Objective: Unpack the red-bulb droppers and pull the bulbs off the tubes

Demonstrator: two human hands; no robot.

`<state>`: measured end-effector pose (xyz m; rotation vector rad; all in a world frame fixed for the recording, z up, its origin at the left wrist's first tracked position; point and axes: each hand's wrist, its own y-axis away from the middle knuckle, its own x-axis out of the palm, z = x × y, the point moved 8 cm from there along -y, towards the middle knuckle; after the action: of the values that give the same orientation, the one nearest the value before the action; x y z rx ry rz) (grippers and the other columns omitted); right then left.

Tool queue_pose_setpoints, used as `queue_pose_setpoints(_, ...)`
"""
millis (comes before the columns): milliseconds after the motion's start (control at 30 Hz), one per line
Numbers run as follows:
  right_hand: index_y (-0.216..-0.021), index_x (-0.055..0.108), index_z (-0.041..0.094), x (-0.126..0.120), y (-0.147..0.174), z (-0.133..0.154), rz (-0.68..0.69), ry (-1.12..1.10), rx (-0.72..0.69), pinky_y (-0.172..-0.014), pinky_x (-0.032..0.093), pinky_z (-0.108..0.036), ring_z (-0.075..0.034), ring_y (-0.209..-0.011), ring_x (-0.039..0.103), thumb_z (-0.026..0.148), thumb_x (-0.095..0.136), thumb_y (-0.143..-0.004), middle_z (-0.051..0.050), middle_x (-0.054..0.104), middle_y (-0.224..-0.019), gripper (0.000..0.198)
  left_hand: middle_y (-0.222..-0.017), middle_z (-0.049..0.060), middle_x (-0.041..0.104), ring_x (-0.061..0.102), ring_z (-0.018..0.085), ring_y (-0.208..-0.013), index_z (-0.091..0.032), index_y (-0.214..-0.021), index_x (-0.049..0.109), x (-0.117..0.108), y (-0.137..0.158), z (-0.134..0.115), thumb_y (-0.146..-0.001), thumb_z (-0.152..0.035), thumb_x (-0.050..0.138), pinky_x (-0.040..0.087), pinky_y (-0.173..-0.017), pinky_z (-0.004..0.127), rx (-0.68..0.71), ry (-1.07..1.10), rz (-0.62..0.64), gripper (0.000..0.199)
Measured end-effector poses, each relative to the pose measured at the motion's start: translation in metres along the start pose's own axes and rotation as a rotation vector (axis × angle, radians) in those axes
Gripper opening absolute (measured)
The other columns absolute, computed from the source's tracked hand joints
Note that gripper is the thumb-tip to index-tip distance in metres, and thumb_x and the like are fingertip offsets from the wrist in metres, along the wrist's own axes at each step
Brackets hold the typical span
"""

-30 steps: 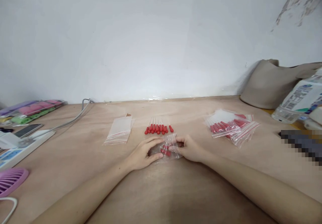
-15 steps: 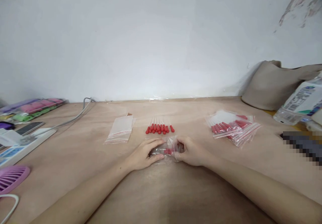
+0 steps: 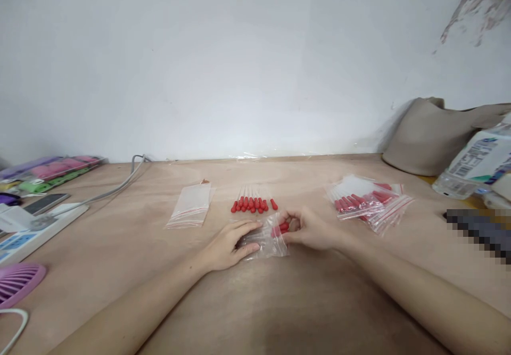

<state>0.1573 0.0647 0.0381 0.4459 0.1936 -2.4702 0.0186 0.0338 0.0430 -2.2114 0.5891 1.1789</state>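
A clear zip bag (image 3: 264, 246) lies on the table between my hands. My left hand (image 3: 231, 244) holds it at its left end, fingers along the far side and thumb at the near side. At the bag's right end, my right hand (image 3: 308, 230) has its fingers and thumb closed around red-bulbed droppers (image 3: 280, 229). Their bulbs show at the bag mouth; clear plastic partly covers them. Just beyond the bag, a row of loose droppers (image 3: 250, 204) lies with red bulbs toward me and thin clear tubes pointing away.
Flat zip bags (image 3: 190, 205) are stacked at the left. Bags filled with droppers (image 3: 369, 203) lie in a pile at the right. A power strip (image 3: 43, 230), phone (image 3: 46, 204) and pink fan (image 3: 19, 283) occupy the left side. A plastic bottle (image 3: 475, 161) lies far right.
My right hand has shifted right and slightly away from me, and the red bulbs in the bag have moved with it toward the mouth. My left hand stays in place.
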Motion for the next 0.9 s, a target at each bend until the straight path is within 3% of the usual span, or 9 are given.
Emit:
queue_pose_setpoints(167,-0.089,0.058,0.015,-0.053,0.0,-0.001,-0.023,-0.19,0.001,-0.063,0.047,-0.025,-0.011,-0.066,0.06,0.034,0.072,-0.062,-0.003,0.066,-0.077,0.036,-0.127,0.009,0.049,0.047,0.022,-0.115,-0.022,-0.126,0.044,0.001,0.005,-0.002,-0.085,-0.037,0.048,0.039,-0.097,0.04,0.041,-0.088,0.039,0.044)
queue_pose_setpoints(300,-0.094,0.062,0.019,-0.113,0.007,0.003,-0.261,-0.147,-0.053,-0.063,0.049,-0.026,-0.012,-0.067,0.062,0.039,0.065,-0.07,-0.005,0.067,-0.083,0.032,-0.126,0.008,0.05,0.048,0.024,-0.114,-0.024,-0.124,0.048,-0.007,0.01,-0.01,-0.085,-0.039,0.046,0.039,-0.096,0.04,0.087,-0.225,0.139,0.042)
queue_pose_setpoints(433,-0.1,0.061,0.019,-0.147,0.012,0.018,-0.562,0.023,-0.237,-0.071,0.051,-0.032,-0.015,-0.074,0.063,0.042,0.06,-0.074,-0.006,0.067,-0.086,0.035,-0.093,0.007,0.063,0.059,0.022,-0.088,-0.021,-0.097,0.063,-0.022,0.006,-0.02,-0.08,-0.042,0.052,0.047,-0.079,0.033,0.077,-0.298,0.173,0.029)
queue_pose_setpoints(500,-0.102,0.059,0.018,-0.144,0.013,0.024,-0.694,0.192,-0.338,-0.076,0.051,-0.035,-0.017,-0.08,0.063,0.04,0.057,-0.077,-0.007,0.067,-0.087,0.034,-0.078,0.006,0.062,0.059,0.019,-0.077,-0.019,-0.08,0.064,-0.026,0.001,-0.025,-0.084,-0.037,0.047,0.047,-0.074,0.031,0.092,-0.295,0.116,0.025)
queue_pose_setpoints(600,-0.102,0.058,0.019,-0.115,0.006,0.029,-0.765,0.539,-0.454,-0.08,0.049,-0.037,-0.019,-0.086,0.061,0.033,0.049,-0.083,-0.008,0.066,-0.095,0.026,-0.09,0.008,0.061,0.057,0.017,-0.086,-0.017,-0.084,0.062,-0.02,-0.003,-0.036,-0.088,-0.03,0.041,0.046,-0.08,0.03,0.201,-0.186,0.007,0.024)
queue_pose_setpoints(733,-0.102,0.057,0.018,-0.068,-0.013,0.022,-0.634,0.803,-0.549,-0.081,0.047,-0.034,-0.019,-0.089,0.059,0.022,0.039,-0.088,-0.01,0.064,-0.098,0.023,-0.117,0.008,0.055,0.051,0.017,-0.109,-0.018,-0.11,0.056,0.003,-0.003,-0.039,-0.088,-0.026,0.043,0.04,-0.095,0.03,0.305,-0.023,0.068,0.026)
queue_pose_setpoints(900,-0.107,0.055,0.017,-0.031,-0.034,0.011,-0.46,0.906,-0.639,-0.086,0.045,-0.033,-0.019,-0.099,0.055,0.014,0.036,-0.088,-0.011,0.06,-0.108,0.027,-0.133,0.004,0.044,0.035,0.019,-0.127,-0.026,-0.125,0.047,0.018,-0.004,-0.03,-0.09,-0.03,0.041,0.03,-0.105,0.038,0.228,-0.028,0.196,0.036)
